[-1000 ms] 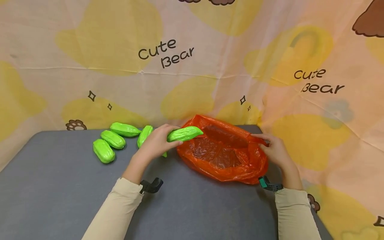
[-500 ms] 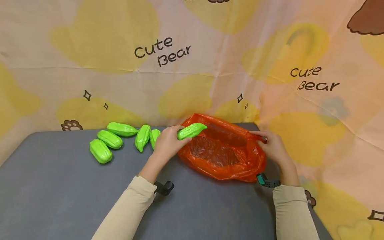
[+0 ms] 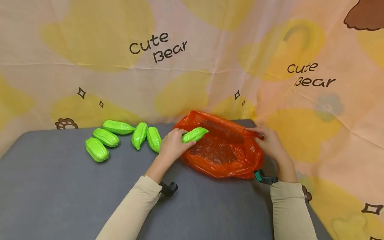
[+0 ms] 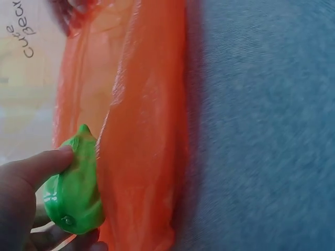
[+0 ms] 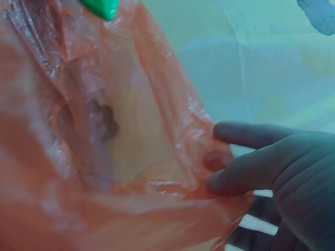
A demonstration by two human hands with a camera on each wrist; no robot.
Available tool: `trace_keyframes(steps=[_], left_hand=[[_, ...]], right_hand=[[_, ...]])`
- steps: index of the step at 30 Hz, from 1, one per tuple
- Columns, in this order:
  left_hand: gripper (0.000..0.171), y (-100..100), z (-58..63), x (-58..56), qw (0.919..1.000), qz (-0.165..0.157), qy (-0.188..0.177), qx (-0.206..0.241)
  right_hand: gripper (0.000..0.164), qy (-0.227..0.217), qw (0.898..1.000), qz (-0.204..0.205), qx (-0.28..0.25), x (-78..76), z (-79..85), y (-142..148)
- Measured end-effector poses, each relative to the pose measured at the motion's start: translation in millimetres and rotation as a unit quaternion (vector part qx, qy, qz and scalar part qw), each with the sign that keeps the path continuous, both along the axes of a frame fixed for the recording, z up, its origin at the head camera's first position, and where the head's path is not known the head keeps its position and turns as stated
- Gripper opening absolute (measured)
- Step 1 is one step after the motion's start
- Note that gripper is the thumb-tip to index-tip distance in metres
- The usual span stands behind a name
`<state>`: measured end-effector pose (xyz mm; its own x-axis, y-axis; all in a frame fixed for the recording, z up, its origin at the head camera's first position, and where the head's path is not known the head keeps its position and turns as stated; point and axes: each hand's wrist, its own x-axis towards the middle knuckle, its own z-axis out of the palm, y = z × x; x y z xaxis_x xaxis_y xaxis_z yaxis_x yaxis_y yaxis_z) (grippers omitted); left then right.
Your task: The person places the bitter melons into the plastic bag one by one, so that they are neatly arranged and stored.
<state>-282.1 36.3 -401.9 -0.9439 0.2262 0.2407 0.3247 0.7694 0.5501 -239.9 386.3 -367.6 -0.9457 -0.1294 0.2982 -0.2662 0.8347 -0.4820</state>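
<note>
In the head view, my left hand [image 3: 174, 143] grips a glossy green ribbed fruit [image 3: 195, 134], shaped like a star fruit, over the left rim of an orange-red plastic bag [image 3: 222, 172]. Its pointed tip faces right across the bag's open mouth. Thumb and fingers lie on either side of the fruit [image 4: 78, 188] in the left wrist view, and the bag's edge overlaps it there. At the opposite side, my right hand [image 3: 271, 143] pinches the bag's rim between thumb and fingers. The right wrist view shows the bag's crinkled inside [image 5: 136, 120], with the fruit's green tip [image 5: 104, 8] above.
Several more green ribbed fruits [image 3: 118, 127] lie on the grey tabletop [image 3: 75, 196] left of the bag. The nearest one [image 3: 154, 139] is beside my left hand. A printed cloth [image 3: 105, 40] hangs behind the table and along its right side.
My left hand has carried the fruit rightward to the bag's mouth, uncovering the fruit on the table behind it. My right hand keeps its hold on the rim. The head view shifts slightly.
</note>
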Motion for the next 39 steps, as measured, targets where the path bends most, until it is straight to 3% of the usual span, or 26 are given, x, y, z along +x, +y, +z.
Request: trace_keyframes(steps=[6,14,26,39], left_hand=[[0.049,5,-7.8,-0.4,1.0,0.001,0.0,-0.009],[0.049,9,-14.8,-1.4,0.9997,0.005,0.0,-0.026],[0.049,18,-23.9,-6.4,0.9967,0.049,0.046,-0.045],[0.044,27,-20.2,-15.4,0.9968,0.042,0.041,-0.054]], right_hand=[[0.04,-0.011,0.999,0.012,0.039,4.5,10.1,-5],[0.038,-0.021,0.998,0.014,0.05,4.1,14.1,-11],[0.039,-0.017,0.999,0.013,0.044,4.2,10.8,-9],[0.039,-0.013,0.999,0.009,0.045,4.6,9.3,-8]])
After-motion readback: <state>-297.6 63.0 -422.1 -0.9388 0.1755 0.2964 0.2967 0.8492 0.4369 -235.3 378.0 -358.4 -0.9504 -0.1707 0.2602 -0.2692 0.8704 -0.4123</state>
